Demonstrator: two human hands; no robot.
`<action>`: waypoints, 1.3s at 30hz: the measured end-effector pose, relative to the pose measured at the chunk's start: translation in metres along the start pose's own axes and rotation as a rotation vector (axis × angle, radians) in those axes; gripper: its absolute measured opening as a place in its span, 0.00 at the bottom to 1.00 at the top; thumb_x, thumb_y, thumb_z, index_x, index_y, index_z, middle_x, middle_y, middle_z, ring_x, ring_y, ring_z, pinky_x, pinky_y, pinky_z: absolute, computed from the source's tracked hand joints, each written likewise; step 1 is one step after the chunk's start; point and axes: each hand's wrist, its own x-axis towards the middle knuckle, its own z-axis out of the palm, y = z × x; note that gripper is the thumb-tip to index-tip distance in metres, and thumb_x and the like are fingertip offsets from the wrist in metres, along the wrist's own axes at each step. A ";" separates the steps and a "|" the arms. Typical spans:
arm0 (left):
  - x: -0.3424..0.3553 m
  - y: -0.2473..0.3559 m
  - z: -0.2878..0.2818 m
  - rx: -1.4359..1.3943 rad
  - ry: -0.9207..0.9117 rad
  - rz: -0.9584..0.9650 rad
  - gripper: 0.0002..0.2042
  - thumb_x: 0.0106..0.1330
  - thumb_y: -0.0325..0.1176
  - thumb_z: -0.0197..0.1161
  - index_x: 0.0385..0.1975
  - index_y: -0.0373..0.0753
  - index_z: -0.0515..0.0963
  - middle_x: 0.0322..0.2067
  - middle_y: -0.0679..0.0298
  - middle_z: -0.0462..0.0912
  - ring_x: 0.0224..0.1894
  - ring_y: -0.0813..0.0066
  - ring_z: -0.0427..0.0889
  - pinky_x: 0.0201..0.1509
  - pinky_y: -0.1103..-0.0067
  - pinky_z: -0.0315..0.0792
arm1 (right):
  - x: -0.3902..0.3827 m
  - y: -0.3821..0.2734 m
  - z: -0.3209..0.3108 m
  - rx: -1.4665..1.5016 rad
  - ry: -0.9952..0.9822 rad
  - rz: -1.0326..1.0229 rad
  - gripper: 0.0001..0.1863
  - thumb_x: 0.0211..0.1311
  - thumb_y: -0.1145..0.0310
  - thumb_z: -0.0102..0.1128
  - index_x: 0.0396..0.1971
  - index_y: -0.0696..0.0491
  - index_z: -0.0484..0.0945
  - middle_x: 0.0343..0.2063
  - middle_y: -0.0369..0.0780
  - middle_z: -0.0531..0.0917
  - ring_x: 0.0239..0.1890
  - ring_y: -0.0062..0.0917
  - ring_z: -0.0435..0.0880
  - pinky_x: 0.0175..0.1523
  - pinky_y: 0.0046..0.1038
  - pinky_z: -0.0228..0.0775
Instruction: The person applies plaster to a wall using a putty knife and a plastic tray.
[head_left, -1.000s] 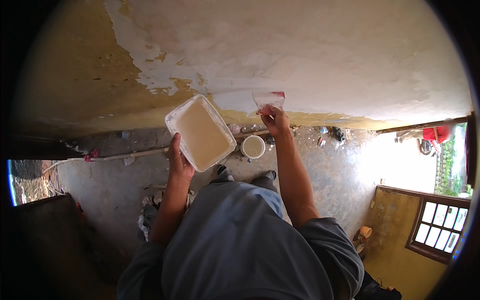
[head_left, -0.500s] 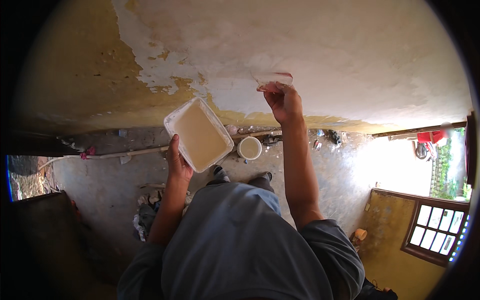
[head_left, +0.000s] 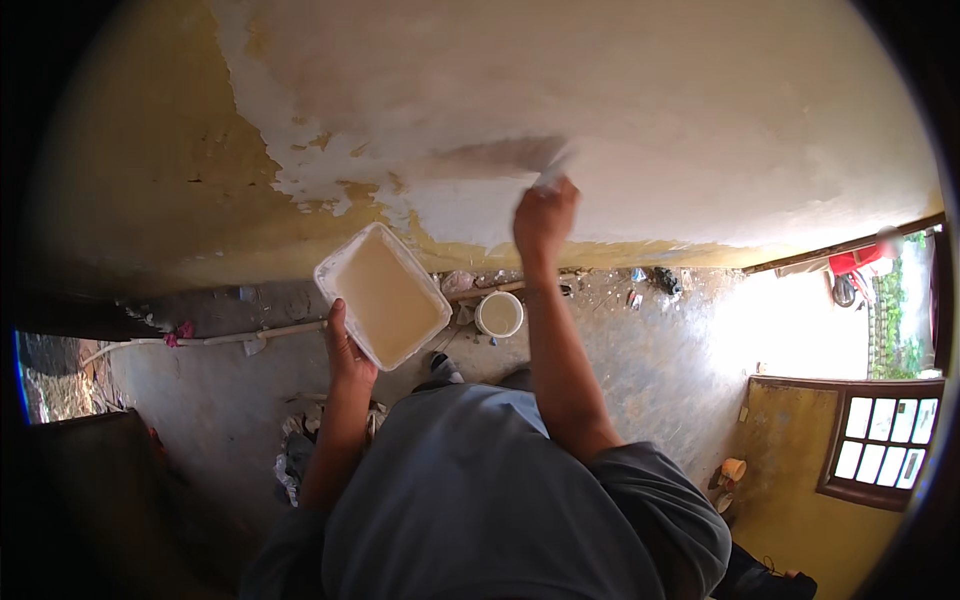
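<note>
White tub (head_left: 414,268) in left fingers (head_left: 337,316), thumb over its rim; blurred scraper (head_left: 553,173) tight in right fingers (head_left: 566,190), blade beyond them.

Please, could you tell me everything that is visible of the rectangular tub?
The tub is a white, rectangular, open-topped container with rounded corners, apparently plastic. Pale smears mark its rim and inner walls, and a beige substance lies inside. It is held in the air over the grey floor, its opening toward the camera, set cornerwise in the picture. The left hand grips its lower-left side, thumb at the rim; its underside is hidden.
</note>
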 end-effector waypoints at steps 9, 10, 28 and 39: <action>-0.021 0.024 0.000 -0.016 -0.007 0.040 0.36 0.64 0.51 0.62 0.67 0.38 0.61 0.61 0.57 0.71 0.63 0.58 0.71 0.66 0.62 0.67 | -0.051 0.041 0.033 -0.093 0.083 -0.147 0.18 0.65 0.70 0.48 0.52 0.61 0.71 0.42 0.52 0.77 0.41 0.46 0.78 0.49 0.42 0.71; -0.022 0.025 0.001 -0.019 -0.011 0.033 0.36 0.64 0.51 0.62 0.67 0.38 0.61 0.61 0.57 0.71 0.62 0.58 0.71 0.66 0.62 0.67 | -0.031 0.054 0.014 0.074 0.172 0.108 0.16 0.64 0.69 0.49 0.48 0.62 0.75 0.37 0.50 0.78 0.37 0.43 0.79 0.45 0.42 0.71; -0.015 0.027 0.013 0.052 -0.021 0.008 0.36 0.63 0.51 0.64 0.67 0.37 0.61 0.61 0.56 0.71 0.62 0.58 0.72 0.65 0.62 0.68 | -0.002 -0.001 0.066 -0.234 0.259 -0.338 0.26 0.60 0.79 0.47 0.58 0.70 0.60 0.47 0.59 0.70 0.49 0.55 0.71 0.56 0.48 0.66; -0.015 0.026 0.002 0.007 -0.037 0.002 0.35 0.63 0.50 0.63 0.66 0.37 0.62 0.60 0.58 0.72 0.61 0.59 0.72 0.64 0.62 0.69 | -0.043 0.130 -0.011 -0.171 0.045 0.111 0.13 0.68 0.70 0.47 0.43 0.62 0.75 0.41 0.52 0.76 0.43 0.47 0.77 0.48 0.44 0.69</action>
